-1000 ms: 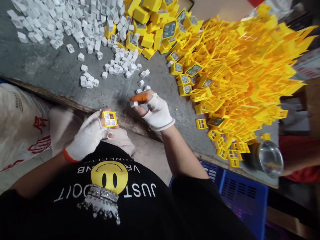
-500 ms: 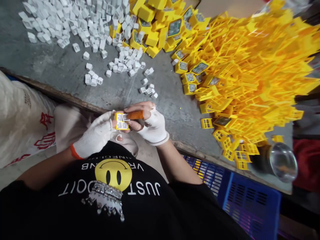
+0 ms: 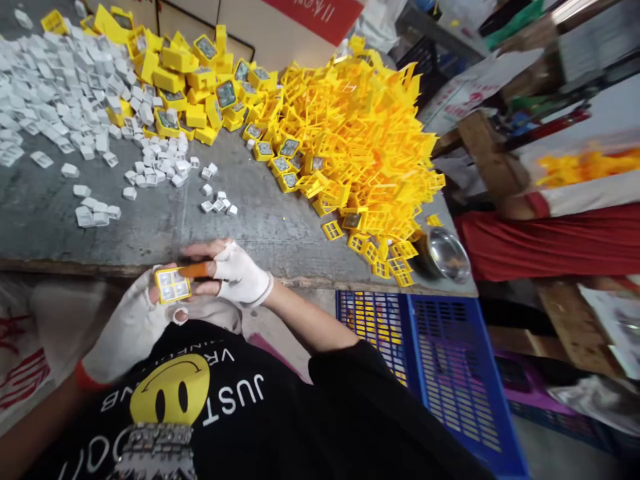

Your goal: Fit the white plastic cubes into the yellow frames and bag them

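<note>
A yellow frame with pale inserts in its openings is held in front of the table's near edge. My left hand, in a white fingerless glove, grips it from the left. My right hand, gloved the same way with an orange cover on one finger, has its fingers closed at the frame's right side and the orange finger over its upper edge. Beyond them on the grey table lie small white pieces and a large heap of yellow frames.
Yellow blocks lie at the back, beside a heap of white pieces. A metal bowl stands at the table's right end. Blue crates are below the edge. Another person's sleeve shows at right.
The view has swung right, bringing in more of the room on that side. The insert that stood tilted in the frame now sits level with the others, and both hands still hold the frame.
</note>
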{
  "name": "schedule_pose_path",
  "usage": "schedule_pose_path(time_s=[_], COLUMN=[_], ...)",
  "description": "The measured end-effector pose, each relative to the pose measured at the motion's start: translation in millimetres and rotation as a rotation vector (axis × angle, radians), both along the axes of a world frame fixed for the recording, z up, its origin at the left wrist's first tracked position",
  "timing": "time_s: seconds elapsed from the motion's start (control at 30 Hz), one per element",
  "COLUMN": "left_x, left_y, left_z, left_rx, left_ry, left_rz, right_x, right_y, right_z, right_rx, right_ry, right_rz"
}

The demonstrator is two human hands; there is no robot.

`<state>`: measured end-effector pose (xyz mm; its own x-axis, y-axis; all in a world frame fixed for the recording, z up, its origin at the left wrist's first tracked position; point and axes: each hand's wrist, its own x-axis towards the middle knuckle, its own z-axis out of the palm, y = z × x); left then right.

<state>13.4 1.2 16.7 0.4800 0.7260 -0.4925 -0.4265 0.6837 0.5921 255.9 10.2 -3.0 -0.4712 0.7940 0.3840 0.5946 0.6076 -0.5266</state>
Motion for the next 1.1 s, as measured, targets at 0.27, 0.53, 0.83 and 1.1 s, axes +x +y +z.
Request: schedule_pose_path(time_s=[0.27,0.53,0.83,1.1], left_x=[0.1,-16.1,-22.9,-23.2], left_y=[6.5,-1.8,-5.5,-8.9], left_z=[6.6,0.8,-0.5,-2.4], left_rx=[0.042,0.030,0.068,0.107], left_ry=[0.072,0.069,0.041,0.053], left_rz=[0.068,0.116,0.120,0.126], right_x=[147.9,140.7,126.4,116.6], right_y=[94.9,125.2,92.7,77.9], right_z=[44.4,16.8,34.4,27.4], right_rx=[-0.235,-0.302,-0.425,-0.462], right_ry=[-0.584,-0.667,-0.303,-0.059], right_rz=[-1.071,-1.072,-0.844,-0.771])
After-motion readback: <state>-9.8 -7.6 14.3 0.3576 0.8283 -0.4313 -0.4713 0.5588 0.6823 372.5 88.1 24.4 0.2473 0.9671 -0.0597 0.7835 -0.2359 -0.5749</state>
